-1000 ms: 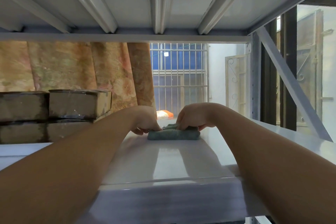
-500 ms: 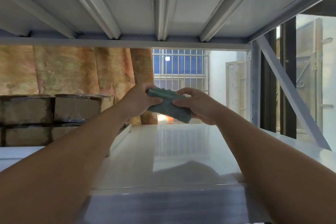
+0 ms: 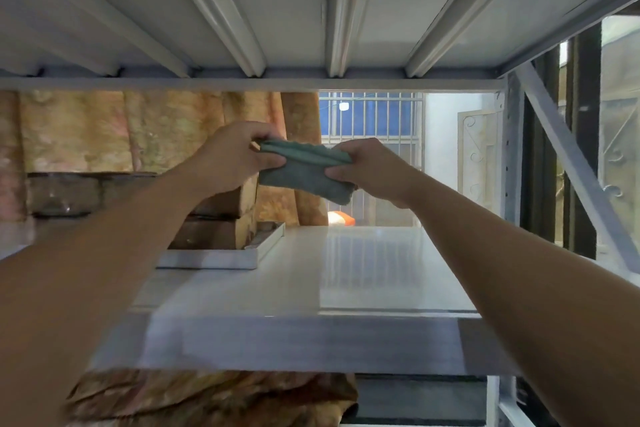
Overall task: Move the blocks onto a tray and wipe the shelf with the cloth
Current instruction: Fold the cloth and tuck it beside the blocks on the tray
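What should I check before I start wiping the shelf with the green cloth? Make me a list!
1. Firm grip: the left hand and right hand each pinch an end of the cloth. Ok.
2. Folded into a pad: it looks folded. Ok.
3. All blocks on the tray: the near stack sits in it; those farther left are partly hidden by the left arm. Cannot tell.
4. Room to wipe: the shelf beside the tray is bare. Ok.
5. Cloth touching the shelf: it is up in the air. Not ok.
6. Dirty spots found: the surface is shiny. Cannot tell.
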Demonstrator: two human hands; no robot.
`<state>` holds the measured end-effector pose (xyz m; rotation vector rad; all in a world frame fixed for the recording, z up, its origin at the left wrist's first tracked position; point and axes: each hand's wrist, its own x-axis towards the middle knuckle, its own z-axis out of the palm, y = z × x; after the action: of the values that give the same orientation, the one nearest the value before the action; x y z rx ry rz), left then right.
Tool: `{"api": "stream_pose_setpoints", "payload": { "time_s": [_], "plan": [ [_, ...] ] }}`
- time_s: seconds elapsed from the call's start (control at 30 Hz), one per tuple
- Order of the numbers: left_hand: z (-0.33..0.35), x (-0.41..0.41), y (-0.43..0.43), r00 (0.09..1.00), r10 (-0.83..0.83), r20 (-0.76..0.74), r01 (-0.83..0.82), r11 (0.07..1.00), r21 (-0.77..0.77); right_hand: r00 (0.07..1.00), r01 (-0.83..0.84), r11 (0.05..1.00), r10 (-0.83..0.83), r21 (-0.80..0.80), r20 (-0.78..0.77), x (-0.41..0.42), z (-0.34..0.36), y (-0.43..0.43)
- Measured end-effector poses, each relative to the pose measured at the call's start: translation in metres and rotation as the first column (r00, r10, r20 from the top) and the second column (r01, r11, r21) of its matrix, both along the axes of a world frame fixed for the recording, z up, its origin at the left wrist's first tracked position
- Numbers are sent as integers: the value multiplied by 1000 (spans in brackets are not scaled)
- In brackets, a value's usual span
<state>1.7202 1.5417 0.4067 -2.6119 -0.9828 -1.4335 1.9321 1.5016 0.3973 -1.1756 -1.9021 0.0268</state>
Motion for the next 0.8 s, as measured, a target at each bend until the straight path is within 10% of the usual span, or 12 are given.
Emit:
{"api": "stream_pose_setpoints", "payload": {
  "time_s": [0.57,0.8],
  "plan": [
    [-71,-116,19,991,91,94,-86,995,-59,953,71,997,-75,26,293,-112,-42,20],
    [-83,-118,17,967,232,-109,-184,924,335,920,45,973,-128,226,370,-124,-54,25]
  ]
}}
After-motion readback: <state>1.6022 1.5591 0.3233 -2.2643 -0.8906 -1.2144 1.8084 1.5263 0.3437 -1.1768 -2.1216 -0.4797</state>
